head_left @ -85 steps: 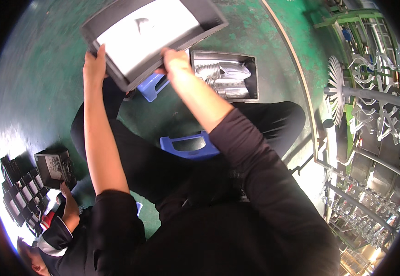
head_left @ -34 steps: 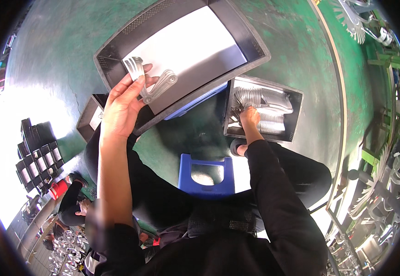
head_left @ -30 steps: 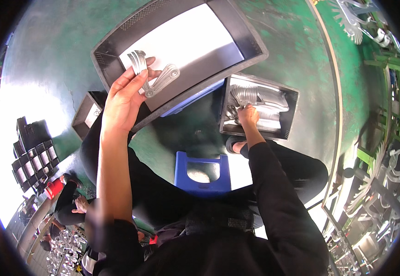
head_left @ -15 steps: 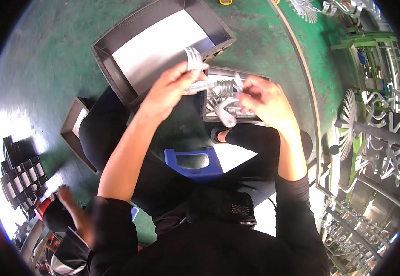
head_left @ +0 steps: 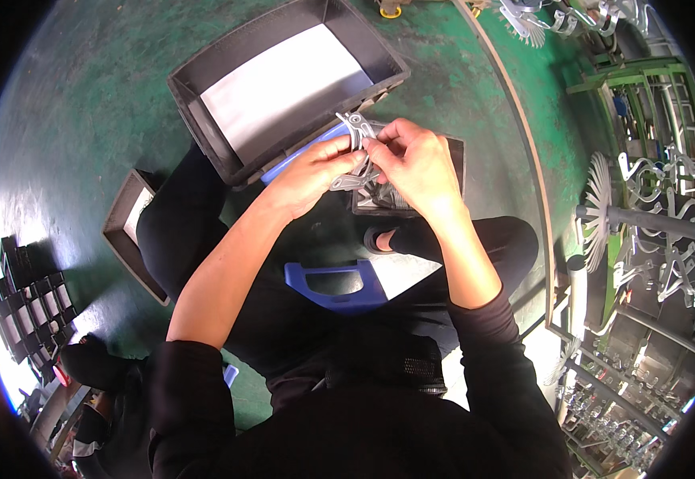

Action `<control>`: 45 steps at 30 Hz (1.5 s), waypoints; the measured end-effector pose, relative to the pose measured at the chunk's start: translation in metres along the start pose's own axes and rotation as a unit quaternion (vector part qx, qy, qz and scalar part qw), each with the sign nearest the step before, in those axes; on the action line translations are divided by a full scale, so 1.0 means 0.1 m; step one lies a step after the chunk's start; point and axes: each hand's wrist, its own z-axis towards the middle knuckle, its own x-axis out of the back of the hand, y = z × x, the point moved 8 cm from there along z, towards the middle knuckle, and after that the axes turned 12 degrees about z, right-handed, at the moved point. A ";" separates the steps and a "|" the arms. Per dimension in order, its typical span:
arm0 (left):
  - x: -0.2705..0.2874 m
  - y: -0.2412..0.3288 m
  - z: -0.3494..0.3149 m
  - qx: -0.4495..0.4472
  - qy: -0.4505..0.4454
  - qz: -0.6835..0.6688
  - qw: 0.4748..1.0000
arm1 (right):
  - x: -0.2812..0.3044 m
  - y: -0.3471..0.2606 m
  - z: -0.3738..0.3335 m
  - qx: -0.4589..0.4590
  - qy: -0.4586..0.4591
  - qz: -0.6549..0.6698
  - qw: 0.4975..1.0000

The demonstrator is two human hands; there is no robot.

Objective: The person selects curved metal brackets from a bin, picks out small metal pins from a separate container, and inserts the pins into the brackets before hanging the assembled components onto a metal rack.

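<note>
a few metal parts (head_left: 355, 121) are held just off the near right side of the big box (head_left: 252, 49). the left hand (head_left: 309, 177) and right hand (head_left: 423, 166) are together, fingers clamped on these parts. a white sheet (head_left: 279, 84) lines the big box; right of it is a small box (head_left: 457, 172), left a dark box (head_left: 126, 199), nearer the person a blue stool (head_left: 339, 302).

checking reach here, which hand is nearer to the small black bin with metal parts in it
Right. The right hand overlaps the small black bin in the picture, hiding much of it; the left hand is mostly out past the bin's left edge.
</note>
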 end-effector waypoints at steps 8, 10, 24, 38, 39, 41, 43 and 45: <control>0.57 0.34 -0.08 -0.054 0.202 -0.101 0.973 | 0.73 0.19 -0.03 -0.077 0.058 0.155 0.983; 0.82 0.54 -0.16 -0.112 0.289 -0.077 0.947 | 0.92 0.66 0.04 -0.118 0.085 0.149 0.978; 1.15 0.72 -0.32 -0.128 0.352 -0.047 0.926 | 0.39 1.29 -0.09 0.036 0.073 0.290 0.953; 1.40 0.71 -0.47 -0.129 0.412 -0.064 0.900 | -0.42 3.60 -0.03 -0.411 -0.003 0.120 0.904; 1.44 0.68 -0.55 -0.127 0.433 -0.060 0.890 | -0.62 3.71 -0.04 -0.449 -0.049 0.158 0.878; 1.45 0.62 -0.45 -0.151 0.421 -0.088 0.890 | -0.61 4.43 -0.04 -0.547 0.060 0.155 0.821; 1.44 0.49 -0.50 -0.097 0.466 -0.041 0.879 | -0.55 4.25 0.04 -0.488 0.016 0.196 0.850; 1.29 0.50 -0.39 -0.104 0.434 -0.124 0.886 | -0.38 4.01 0.15 -0.436 0.026 0.176 0.882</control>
